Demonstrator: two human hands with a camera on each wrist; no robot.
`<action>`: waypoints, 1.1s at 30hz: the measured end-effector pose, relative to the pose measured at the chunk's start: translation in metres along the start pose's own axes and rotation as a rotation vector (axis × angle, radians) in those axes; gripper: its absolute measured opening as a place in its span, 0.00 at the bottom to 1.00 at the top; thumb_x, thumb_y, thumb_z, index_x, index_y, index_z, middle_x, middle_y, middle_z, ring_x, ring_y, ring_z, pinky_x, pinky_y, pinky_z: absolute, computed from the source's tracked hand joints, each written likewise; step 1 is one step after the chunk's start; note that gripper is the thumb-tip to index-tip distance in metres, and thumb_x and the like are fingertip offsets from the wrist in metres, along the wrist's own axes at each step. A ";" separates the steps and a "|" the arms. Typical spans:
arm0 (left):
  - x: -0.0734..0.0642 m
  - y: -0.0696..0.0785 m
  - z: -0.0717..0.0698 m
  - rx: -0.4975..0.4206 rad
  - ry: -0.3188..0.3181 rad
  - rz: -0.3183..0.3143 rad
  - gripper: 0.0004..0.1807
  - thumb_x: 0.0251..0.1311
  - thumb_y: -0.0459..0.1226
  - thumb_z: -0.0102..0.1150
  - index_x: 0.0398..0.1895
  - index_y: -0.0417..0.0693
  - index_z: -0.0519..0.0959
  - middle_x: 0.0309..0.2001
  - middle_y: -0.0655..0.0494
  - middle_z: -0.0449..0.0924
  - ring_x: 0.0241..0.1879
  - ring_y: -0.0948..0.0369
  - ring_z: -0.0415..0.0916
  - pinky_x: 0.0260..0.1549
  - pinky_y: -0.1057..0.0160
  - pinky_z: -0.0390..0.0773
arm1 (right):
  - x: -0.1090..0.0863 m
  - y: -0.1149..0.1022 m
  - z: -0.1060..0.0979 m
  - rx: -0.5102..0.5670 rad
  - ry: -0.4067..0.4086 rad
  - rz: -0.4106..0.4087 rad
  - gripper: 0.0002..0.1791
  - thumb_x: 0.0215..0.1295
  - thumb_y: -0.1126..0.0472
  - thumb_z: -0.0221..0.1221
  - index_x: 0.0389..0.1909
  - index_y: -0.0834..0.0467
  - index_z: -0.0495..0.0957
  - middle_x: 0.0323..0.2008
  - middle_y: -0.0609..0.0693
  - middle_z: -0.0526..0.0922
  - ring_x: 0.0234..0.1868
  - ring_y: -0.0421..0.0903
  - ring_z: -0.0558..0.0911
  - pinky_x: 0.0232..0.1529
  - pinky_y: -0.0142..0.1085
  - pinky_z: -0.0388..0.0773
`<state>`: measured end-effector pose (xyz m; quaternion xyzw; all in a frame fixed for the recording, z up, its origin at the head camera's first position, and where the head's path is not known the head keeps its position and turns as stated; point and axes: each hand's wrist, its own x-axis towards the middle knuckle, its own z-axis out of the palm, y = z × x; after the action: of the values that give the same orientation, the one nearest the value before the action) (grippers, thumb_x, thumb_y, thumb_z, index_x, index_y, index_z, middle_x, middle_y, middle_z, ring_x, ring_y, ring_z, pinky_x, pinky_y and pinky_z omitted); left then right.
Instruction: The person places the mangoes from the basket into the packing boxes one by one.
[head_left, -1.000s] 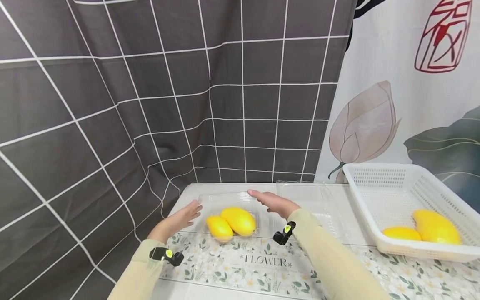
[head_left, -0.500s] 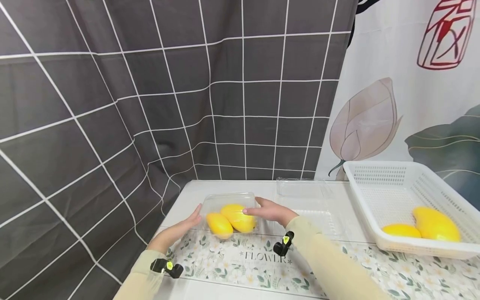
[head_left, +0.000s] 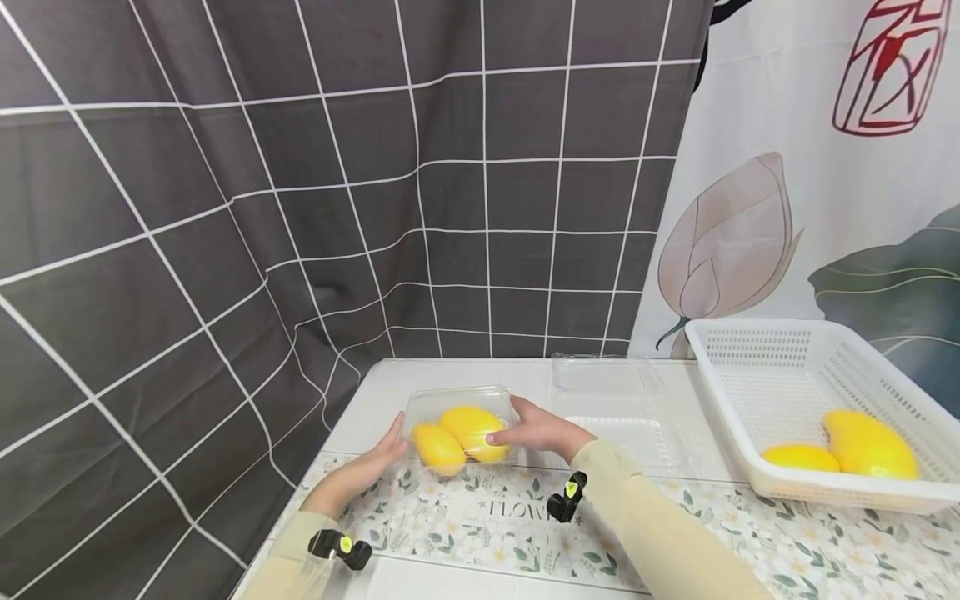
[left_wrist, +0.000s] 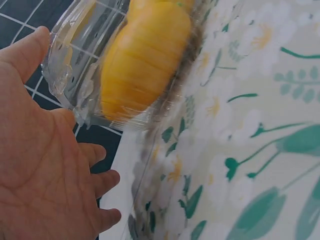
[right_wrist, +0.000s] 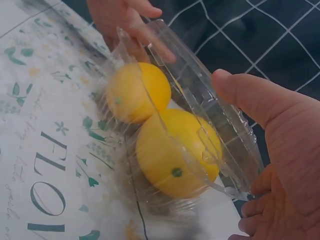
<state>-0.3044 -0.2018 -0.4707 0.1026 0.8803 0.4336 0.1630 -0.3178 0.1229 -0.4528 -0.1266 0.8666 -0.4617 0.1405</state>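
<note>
A clear plastic clamshell box (head_left: 457, 398) sits on the table in the head view, its lid down over two yellow mangoes (head_left: 438, 448). My left hand (head_left: 378, 458) is at the box's left side; in the left wrist view its thumb and forefinger reach the lid edge while the other fingers spread loosely. At the right side is my right hand (head_left: 543, 429), its thumb over the lid. The right wrist view shows that thumb against the lid (right_wrist: 200, 80) and the forefinger at its rim, with the lid tilted over the mangoes (right_wrist: 180, 155).
To the right lies an opened clear clamshell box (head_left: 611, 379). Beyond it stands a white plastic basket (head_left: 757, 375) holding two more mangoes (head_left: 870, 446). A floral mat (head_left: 480, 533) covers the front of the table. A grey checked curtain (head_left: 525, 200) hangs behind.
The lid has come down over the mangoes. Both hands, held higher near the raised lid earlier, have lowered to the box's sides, and my right thumb has moved onto the lid.
</note>
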 end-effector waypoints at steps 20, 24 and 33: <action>-0.004 -0.014 0.013 -0.141 0.107 -0.032 0.40 0.73 0.48 0.41 0.83 0.57 0.39 0.81 0.43 0.38 0.75 0.28 0.22 0.61 0.19 0.28 | -0.013 -0.006 0.035 -0.013 0.153 -0.010 0.54 0.61 0.60 0.67 0.78 0.71 0.44 0.78 0.70 0.45 0.79 0.66 0.47 0.76 0.61 0.47; -0.005 -0.017 0.019 -0.142 0.159 -0.036 0.39 0.73 0.46 0.40 0.83 0.59 0.40 0.81 0.44 0.38 0.77 0.32 0.27 0.63 0.20 0.31 | -0.016 -0.001 0.048 0.155 0.247 0.021 0.49 0.55 0.67 0.55 0.80 0.64 0.47 0.80 0.65 0.46 0.79 0.65 0.46 0.76 0.64 0.44; -0.006 -0.020 0.031 0.125 0.258 -0.052 0.36 0.75 0.46 0.34 0.82 0.43 0.46 0.80 0.35 0.41 0.79 0.37 0.33 0.73 0.33 0.28 | -0.019 0.024 0.069 0.131 0.451 -0.001 0.39 0.75 0.55 0.47 0.79 0.67 0.45 0.77 0.69 0.52 0.78 0.66 0.52 0.77 0.58 0.49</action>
<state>-0.2878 -0.1930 -0.5026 0.0332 0.9215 0.3833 0.0527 -0.2774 0.0899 -0.5069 -0.0116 0.8441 -0.5338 -0.0489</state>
